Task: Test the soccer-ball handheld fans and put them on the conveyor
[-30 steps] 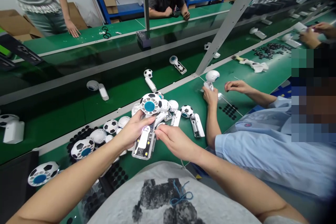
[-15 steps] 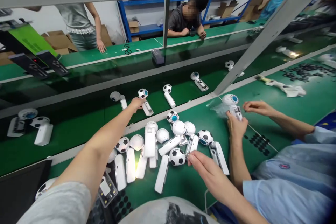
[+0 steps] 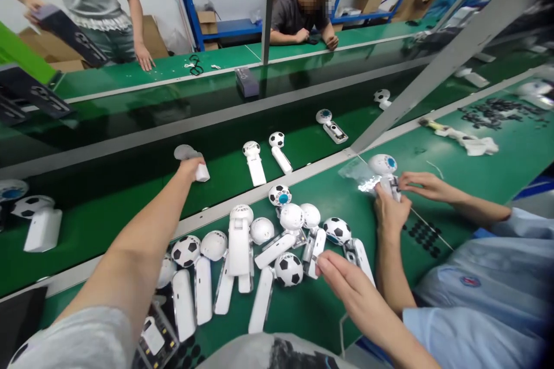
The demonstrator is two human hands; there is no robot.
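My left hand (image 3: 190,168) reaches over to the dark green belt, its fingers closed round a white device with a rounded head (image 3: 186,152) and a blocky handle. To its right on the belt lies a similar device with a football-patterned head (image 3: 254,164), its plain white handle facing up. My right hand (image 3: 344,277) is low over the bench with thumb and fingertips pinched together. Its fingertips are beside a white handle (image 3: 317,251) in the pile; whatever they pinch is hidden. Several more football-headed devices (image 3: 289,270) lie heaped between my arms.
A co-worker's hands (image 3: 392,202) hold another such device at the right, near a clear plastic bag (image 3: 359,173). A slanted metal post (image 3: 411,81) rises beside the belt. Two people are across the belt. Black round pads (image 3: 424,236) lie on the bench.
My left hand has let go of one device, now lying handle-back up, and moved left to grasp another. My right hand has barely moved. The person at far left has lifted a dark box.
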